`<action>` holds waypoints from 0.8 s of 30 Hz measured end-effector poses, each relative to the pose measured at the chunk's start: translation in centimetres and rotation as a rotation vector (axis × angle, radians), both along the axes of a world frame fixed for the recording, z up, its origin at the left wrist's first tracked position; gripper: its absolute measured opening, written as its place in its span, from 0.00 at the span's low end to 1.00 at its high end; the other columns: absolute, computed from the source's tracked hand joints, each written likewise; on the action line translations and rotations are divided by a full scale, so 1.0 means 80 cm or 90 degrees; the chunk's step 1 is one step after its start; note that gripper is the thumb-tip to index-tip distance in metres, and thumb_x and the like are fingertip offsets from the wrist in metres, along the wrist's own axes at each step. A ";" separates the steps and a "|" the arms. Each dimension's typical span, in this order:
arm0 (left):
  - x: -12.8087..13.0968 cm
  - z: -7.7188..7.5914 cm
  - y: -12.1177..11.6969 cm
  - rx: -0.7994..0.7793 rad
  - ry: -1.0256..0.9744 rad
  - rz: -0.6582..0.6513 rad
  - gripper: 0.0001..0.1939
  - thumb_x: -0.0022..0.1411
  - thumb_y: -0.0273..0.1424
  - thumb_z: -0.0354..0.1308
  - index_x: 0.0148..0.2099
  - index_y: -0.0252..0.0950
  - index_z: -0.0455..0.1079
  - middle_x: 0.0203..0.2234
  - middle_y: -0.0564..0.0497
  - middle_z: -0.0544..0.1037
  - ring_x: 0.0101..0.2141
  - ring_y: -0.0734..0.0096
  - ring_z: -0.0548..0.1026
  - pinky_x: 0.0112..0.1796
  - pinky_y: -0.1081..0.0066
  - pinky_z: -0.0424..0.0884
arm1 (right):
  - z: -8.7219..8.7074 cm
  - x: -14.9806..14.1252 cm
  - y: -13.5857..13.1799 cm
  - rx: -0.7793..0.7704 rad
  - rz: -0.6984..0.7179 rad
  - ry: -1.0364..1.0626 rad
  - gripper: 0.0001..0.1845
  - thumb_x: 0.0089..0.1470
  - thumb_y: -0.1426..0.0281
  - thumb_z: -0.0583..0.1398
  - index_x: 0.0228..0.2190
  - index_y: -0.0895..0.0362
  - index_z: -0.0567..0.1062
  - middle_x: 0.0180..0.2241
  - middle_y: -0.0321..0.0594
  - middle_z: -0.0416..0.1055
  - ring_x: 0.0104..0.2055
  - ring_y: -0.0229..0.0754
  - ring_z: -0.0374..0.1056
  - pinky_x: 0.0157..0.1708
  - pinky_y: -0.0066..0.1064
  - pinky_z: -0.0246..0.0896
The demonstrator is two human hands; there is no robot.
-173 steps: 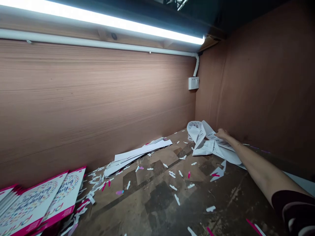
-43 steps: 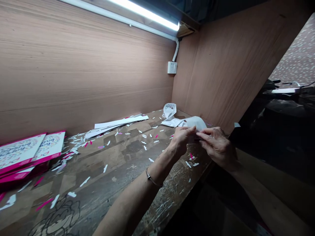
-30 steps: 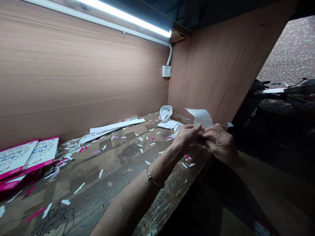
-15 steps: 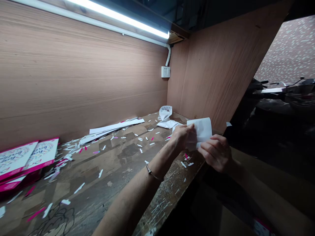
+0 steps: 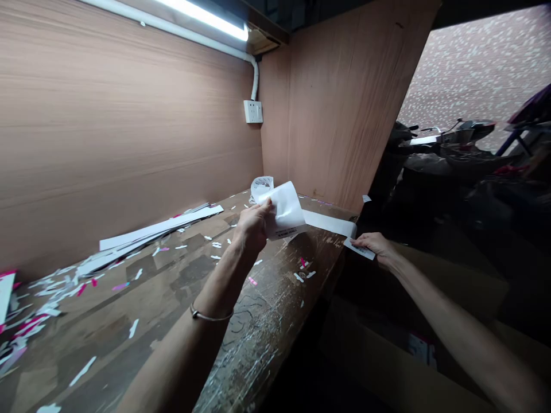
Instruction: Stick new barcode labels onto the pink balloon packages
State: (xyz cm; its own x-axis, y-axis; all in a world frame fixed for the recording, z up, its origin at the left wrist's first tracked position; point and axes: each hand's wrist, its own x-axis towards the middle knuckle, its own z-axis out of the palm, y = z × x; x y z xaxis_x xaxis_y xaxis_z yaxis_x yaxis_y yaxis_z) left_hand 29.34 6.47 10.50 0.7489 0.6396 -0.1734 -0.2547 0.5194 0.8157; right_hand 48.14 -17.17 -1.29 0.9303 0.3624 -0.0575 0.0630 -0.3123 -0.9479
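My left hand grips a curled white paper sheet with small print along its lower edge, above the worn wooden bench top. My right hand is out to the right, pinching the end of a long white paper strip. The strip runs from beneath the sheet to my right fingers, but I cannot tell whether the two are joined. A crumpled printed paper lies behind the sheet, partly hidden by it.
Long white paper strips lie along the back wall, with white and pink scraps scattered across the bench. Plywood panels stand behind and to the right. Beyond the bench's right edge, the floor is dark, with a parked scooter.
My hands have moved apart, with the right going right and the left pulling the sheet left. A long paper strip now stretches between them. The view has swung right.
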 end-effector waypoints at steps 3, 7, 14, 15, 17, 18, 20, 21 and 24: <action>-0.001 -0.006 0.000 0.003 0.007 0.002 0.03 0.53 0.22 0.57 0.28 0.27 0.69 0.15 0.52 0.71 0.15 0.79 0.67 0.19 0.77 0.67 | -0.025 0.017 0.012 -0.024 0.008 0.049 0.17 0.21 0.65 0.69 0.10 0.60 0.67 0.12 0.34 0.64 0.15 0.33 0.57 0.14 0.26 0.50; 0.001 -0.015 -0.002 0.005 0.011 -0.005 0.04 0.54 0.22 0.56 0.28 0.27 0.70 0.15 0.52 0.71 0.15 0.78 0.68 0.19 0.77 0.67 | -0.043 0.025 0.028 -0.091 0.006 0.064 0.14 0.37 0.70 0.67 0.13 0.61 0.67 0.13 0.29 0.63 0.15 0.29 0.57 0.15 0.22 0.52; 0.001 -0.014 -0.014 -0.009 -0.011 -0.018 0.03 0.50 0.24 0.60 0.27 0.28 0.71 0.17 0.51 0.73 0.17 0.77 0.69 0.20 0.77 0.67 | -0.055 0.026 0.029 -0.209 -0.059 -0.064 0.17 0.27 0.66 0.69 0.10 0.59 0.66 0.11 0.32 0.60 0.18 0.37 0.60 0.17 0.28 0.52; 0.001 -0.014 -0.016 -0.012 -0.016 -0.016 0.03 0.50 0.25 0.61 0.27 0.28 0.71 0.18 0.51 0.74 0.17 0.77 0.69 0.20 0.76 0.67 | -0.051 0.022 0.026 -0.214 -0.079 -0.106 0.18 0.24 0.64 0.69 0.11 0.58 0.66 0.12 0.34 0.62 0.20 0.40 0.62 0.20 0.30 0.54; 0.001 -0.013 -0.019 -0.017 -0.024 -0.012 0.04 0.50 0.26 0.62 0.28 0.29 0.71 0.19 0.51 0.74 0.17 0.77 0.69 0.20 0.76 0.67 | -0.033 0.009 0.022 -0.208 -0.123 -0.198 0.17 0.25 0.61 0.69 0.16 0.58 0.70 0.21 0.41 0.68 0.29 0.47 0.65 0.27 0.35 0.58; 0.002 -0.012 -0.020 -0.019 -0.027 -0.012 0.04 0.50 0.27 0.61 0.28 0.30 0.71 0.19 0.51 0.74 0.17 0.77 0.69 0.20 0.76 0.66 | -0.020 -0.001 0.022 -0.199 -0.145 -0.241 0.17 0.28 0.60 0.67 0.20 0.58 0.72 0.26 0.43 0.69 0.33 0.49 0.65 0.31 0.37 0.59; 0.004 -0.011 -0.022 -0.020 -0.030 -0.018 0.05 0.52 0.28 0.60 0.28 0.30 0.71 0.18 0.52 0.73 0.15 0.77 0.68 0.18 0.75 0.64 | 0.013 -0.026 0.027 -0.137 -0.148 -0.339 0.18 0.38 0.57 0.63 0.29 0.57 0.73 0.35 0.44 0.69 0.37 0.47 0.65 0.38 0.39 0.59; 0.005 -0.010 -0.024 -0.020 -0.033 -0.024 0.06 0.52 0.29 0.60 0.28 0.31 0.71 0.17 0.52 0.73 0.15 0.76 0.67 0.18 0.74 0.64 | 0.032 -0.042 0.032 -0.089 -0.119 -0.384 0.18 0.43 0.57 0.60 0.33 0.57 0.72 0.37 0.43 0.69 0.38 0.44 0.65 0.40 0.38 0.59; 0.008 -0.006 -0.029 -0.016 -0.053 -0.036 0.06 0.52 0.30 0.61 0.29 0.31 0.71 0.17 0.53 0.73 0.16 0.76 0.67 0.20 0.73 0.65 | 0.083 -0.092 0.056 0.112 0.115 -0.480 0.17 0.48 0.61 0.59 0.40 0.56 0.70 0.38 0.41 0.70 0.39 0.42 0.66 0.42 0.37 0.60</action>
State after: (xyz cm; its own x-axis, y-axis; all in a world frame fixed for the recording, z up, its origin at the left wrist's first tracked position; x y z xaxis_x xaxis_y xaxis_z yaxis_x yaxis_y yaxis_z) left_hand 29.96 4.18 10.00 0.7962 0.5919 -0.1253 -0.2903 0.5554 0.7793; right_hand 40.76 -12.72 5.31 0.6215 0.4562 0.6369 0.7429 -0.0852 -0.6640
